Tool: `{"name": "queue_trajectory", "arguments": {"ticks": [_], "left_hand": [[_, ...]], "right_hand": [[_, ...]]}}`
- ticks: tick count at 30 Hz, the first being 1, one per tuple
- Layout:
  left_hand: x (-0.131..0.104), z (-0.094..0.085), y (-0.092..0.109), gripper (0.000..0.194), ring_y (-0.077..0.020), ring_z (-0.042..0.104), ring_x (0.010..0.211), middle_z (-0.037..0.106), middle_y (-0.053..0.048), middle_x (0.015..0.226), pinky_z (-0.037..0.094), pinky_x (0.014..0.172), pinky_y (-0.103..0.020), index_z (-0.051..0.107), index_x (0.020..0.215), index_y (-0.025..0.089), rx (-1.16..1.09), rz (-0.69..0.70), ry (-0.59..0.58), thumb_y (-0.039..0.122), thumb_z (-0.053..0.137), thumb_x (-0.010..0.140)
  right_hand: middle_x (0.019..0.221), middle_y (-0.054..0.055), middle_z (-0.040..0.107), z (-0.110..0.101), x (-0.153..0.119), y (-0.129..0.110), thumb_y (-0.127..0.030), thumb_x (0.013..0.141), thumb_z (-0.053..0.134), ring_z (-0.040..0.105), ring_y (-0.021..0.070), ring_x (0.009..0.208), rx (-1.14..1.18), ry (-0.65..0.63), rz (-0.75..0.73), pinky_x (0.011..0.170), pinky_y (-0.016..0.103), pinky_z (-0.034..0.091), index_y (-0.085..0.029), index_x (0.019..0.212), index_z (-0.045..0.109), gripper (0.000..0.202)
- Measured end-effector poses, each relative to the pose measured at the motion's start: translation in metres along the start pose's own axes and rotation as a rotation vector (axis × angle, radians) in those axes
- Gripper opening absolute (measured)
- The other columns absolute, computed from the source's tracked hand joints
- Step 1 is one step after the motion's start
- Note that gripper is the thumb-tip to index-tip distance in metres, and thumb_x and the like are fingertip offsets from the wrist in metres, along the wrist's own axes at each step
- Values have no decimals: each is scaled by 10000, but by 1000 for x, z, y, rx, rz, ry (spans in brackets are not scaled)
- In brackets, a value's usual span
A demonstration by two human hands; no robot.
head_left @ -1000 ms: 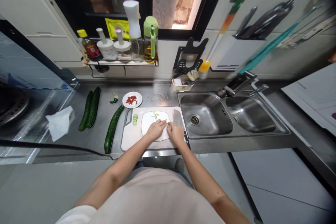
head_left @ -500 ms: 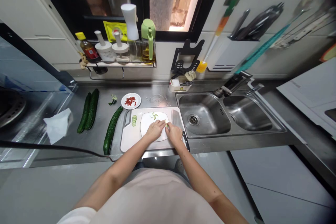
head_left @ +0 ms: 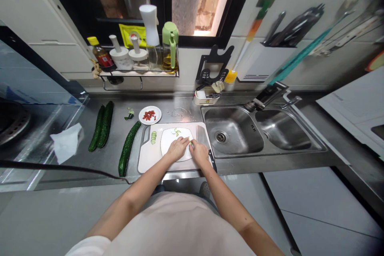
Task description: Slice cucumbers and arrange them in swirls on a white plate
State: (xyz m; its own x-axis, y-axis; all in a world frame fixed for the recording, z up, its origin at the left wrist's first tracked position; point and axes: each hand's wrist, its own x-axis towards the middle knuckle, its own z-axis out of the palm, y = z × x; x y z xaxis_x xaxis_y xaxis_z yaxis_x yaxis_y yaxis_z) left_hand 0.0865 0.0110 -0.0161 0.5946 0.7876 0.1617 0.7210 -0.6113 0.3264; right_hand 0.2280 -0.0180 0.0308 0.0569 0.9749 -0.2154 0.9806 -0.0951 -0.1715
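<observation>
Over a white plate (head_left: 166, 138), my left hand (head_left: 177, 149) and my right hand (head_left: 198, 153) meet at the fingertips. Both are closed on a small pale-green cucumber slice (head_left: 190, 141), mostly hidden by the fingers. Several curled cucumber pieces (head_left: 176, 132) lie at the plate's far side. The plate rests on a light cutting board (head_left: 147, 160), where a short row of overlapping cucumber slices (head_left: 153, 137) sits to the left. A knife with a black handle (head_left: 212, 161) lies along the board's right edge, near my right hand.
Left of the board lie a whole cucumber (head_left: 129, 149) and two more cucumbers (head_left: 102, 126). A small dish (head_left: 159, 115) of red pieces and some cucumber scraps (head_left: 129, 113) are behind. The double sink (head_left: 234, 132) is at right; a paper towel (head_left: 68, 144) lies far left.
Almost nothing differs. Both hands stay together over the plate with the cucumber slice; the whole view has shifted very slightly.
</observation>
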Motion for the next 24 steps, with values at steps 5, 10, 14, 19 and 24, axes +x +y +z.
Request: {"name": "queue_trajectory", "arguments": {"ticks": [5, 10, 14, 19, 24], "left_hand": [[0, -3, 0, 389, -214, 511, 1127, 593, -47, 1312, 503, 931, -368, 628, 1217, 225, -94, -41, 54, 142, 465, 873], [-12, -11, 2, 372, -208, 516, 1133, 626, -46, 1244, 477, 993, -384, 657, 1157, 228, -187, -95, 197, 105, 482, 853], [-34, -17, 0, 318, -204, 539, 1104, 646, -58, 1173, 490, 963, -374, 673, 1105, 219, -251, -183, 328, 119, 498, 859], [-62, -26, -7, 271, -196, 579, 1035, 663, -60, 1079, 488, 937, -369, 681, 1062, 217, -291, -301, 442, 153, 501, 870], [-83, -40, -18, 256, -207, 594, 1006, 674, -58, 1021, 476, 930, -359, 688, 1032, 222, -306, -491, 490, 201, 488, 873]], "right_hand": [[935, 74, 726, -1, 0, 4, -359, 940, 436, 655, 205, 901, 52, 57, 22, 764, 278, 354, -241, 1190, 603, 324], [929, 58, 726, -6, -5, 16, -379, 943, 428, 648, 192, 882, 134, 113, 78, 746, 257, 360, -243, 1212, 616, 355], [847, 45, 720, -7, -11, 22, -370, 933, 440, 639, 184, 833, 192, 122, 105, 707, 248, 348, -241, 1181, 645, 348], [783, 30, 705, -2, -17, 21, -359, 917, 453, 618, 172, 780, 261, 135, 90, 661, 239, 328, -245, 1130, 674, 328], [726, 24, 685, -1, -21, 16, -368, 917, 431, 609, 165, 736, 328, 146, 59, 629, 237, 315, -231, 1081, 692, 337]]}}
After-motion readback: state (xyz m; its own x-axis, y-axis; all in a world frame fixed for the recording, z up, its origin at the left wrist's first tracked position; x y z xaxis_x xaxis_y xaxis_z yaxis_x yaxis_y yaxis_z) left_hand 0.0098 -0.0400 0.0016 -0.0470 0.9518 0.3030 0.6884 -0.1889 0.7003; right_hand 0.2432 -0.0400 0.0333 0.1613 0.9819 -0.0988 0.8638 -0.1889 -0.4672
